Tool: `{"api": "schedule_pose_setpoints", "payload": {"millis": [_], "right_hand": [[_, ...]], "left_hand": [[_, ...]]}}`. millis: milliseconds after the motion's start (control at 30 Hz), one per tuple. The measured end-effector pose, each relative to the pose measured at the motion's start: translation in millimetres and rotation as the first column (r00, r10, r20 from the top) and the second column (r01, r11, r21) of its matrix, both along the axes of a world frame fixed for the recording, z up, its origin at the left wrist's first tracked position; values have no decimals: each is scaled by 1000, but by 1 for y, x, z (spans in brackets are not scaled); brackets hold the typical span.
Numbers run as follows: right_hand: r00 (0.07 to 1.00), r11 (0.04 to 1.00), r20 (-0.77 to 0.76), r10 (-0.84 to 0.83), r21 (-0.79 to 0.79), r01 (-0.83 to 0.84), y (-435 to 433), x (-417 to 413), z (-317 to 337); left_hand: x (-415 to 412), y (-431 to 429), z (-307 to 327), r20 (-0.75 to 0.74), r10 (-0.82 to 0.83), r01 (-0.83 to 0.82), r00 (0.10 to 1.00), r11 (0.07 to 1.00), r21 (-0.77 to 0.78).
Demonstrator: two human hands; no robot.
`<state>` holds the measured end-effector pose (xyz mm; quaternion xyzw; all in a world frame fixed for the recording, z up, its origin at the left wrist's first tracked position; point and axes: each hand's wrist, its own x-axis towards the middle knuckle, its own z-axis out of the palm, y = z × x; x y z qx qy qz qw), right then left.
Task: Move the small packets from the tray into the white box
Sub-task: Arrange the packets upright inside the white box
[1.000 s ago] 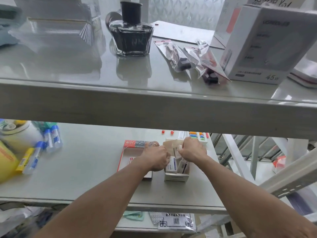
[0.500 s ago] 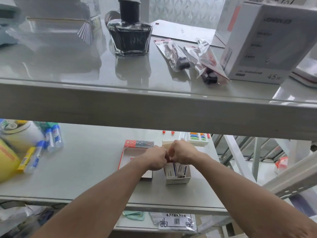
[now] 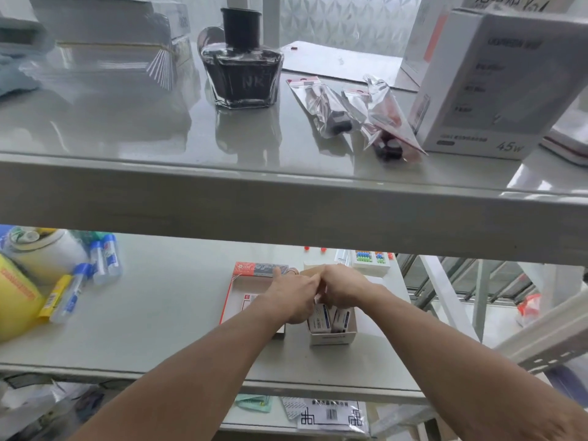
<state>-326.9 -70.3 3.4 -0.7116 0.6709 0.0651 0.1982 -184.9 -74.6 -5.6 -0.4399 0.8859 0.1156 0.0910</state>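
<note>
Small packets (image 3: pixel 319 318) stand on end inside the white box (image 3: pixel 332 337), which sits on the lower shelf (image 3: pixel 159 313) just right of the red-rimmed tray (image 3: pixel 229 300); box and tray lie side by side with a narrow strip of bare shelf between them. One more packet shows flat on the tray's floor, partly hidden by the left hand (image 3: pixel 294 296). Both hands meet knuckle to knuckle over the box's open top. The left hand's grip is curled, with fingers down at the box's left wall, and whether it pinches a packet cannot be told. The right hand (image 3: pixel 342 288) is clenched over the far half of the box, and what it holds is hidden.

The box stands close to the shelf's front edge, with a small margin of bare surface before the lip. To the left of the tray the shelf is open as far as the glue sticks (image 3: pixel 105 259) and the yellow box (image 3: pixel 16 300). Behind the hands lies a white bead case (image 3: pixel 370 261) near the right rear corner. The upper shelf (image 3: pixel 286 198) overhangs the working space from above, carrying an ink bottle (image 3: pixel 243 71).
</note>
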Motion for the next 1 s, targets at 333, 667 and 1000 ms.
{"api": "schedule_pose_setpoints", "payload": {"millis": [333, 667, 1000], "right_hand": [[991, 992, 55, -120, -31, 122, 3, -1, -10], [960, 965, 126, -251, -46, 259, 2, -6, -18], [881, 911, 333, -335, -125, 393, 0, -17, -19]], "left_hand": [[-8, 4, -3, -121, 170, -158, 978, 982, 108], [-14, 14, 7, -73, 237, -231, 969, 969, 84], [-16, 11, 10, 3, 217, -217, 976, 976, 7]]}}
